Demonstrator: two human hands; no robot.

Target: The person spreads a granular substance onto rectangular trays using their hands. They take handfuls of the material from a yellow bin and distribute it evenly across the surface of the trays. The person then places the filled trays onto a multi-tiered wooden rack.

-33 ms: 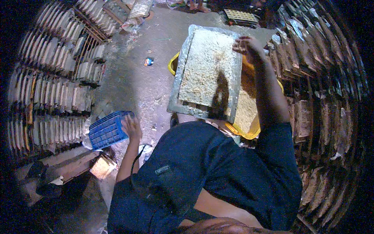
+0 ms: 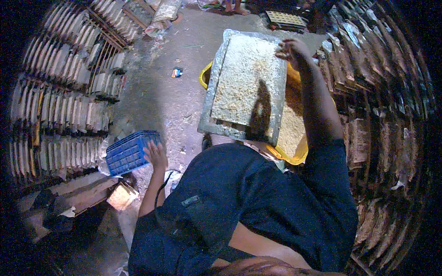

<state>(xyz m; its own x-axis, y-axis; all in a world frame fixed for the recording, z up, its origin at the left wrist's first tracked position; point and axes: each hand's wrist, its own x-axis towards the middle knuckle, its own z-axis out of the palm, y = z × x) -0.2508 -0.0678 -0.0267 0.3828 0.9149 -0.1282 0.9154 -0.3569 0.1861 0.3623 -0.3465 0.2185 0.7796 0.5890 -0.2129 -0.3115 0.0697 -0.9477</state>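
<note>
My right hand [image 2: 291, 53] hovers over or touches the upper right corner of a grey tray [image 2: 207, 122] that bears a rough, pale crumbly layer [image 2: 235, 73]; its fingers are bent and apart, with nothing visible in them. A dark shadow falls across the layer. Under the tray sits a yellow tub [image 2: 305, 154] holding pale granular material [image 2: 291, 133]. My left hand [image 2: 154, 154] has its fingers spread beside a blue plastic crate [image 2: 126, 154] at the left; I cannot tell whether it touches it.
Racks packed with upright boards line the left [image 2: 60, 103] and right [image 2: 357, 142]. A patterned tray [image 2: 285, 20] lies at the back, near another person's bare feet [image 2: 235, 9]. A small blue packet [image 2: 177, 72] is on the floor [image 2: 152, 92]; a wooden beam [image 2: 87, 191] lies lower left.
My left hand and the blue crate have shifted very slightly to the right. My right hand has barely moved.
</note>
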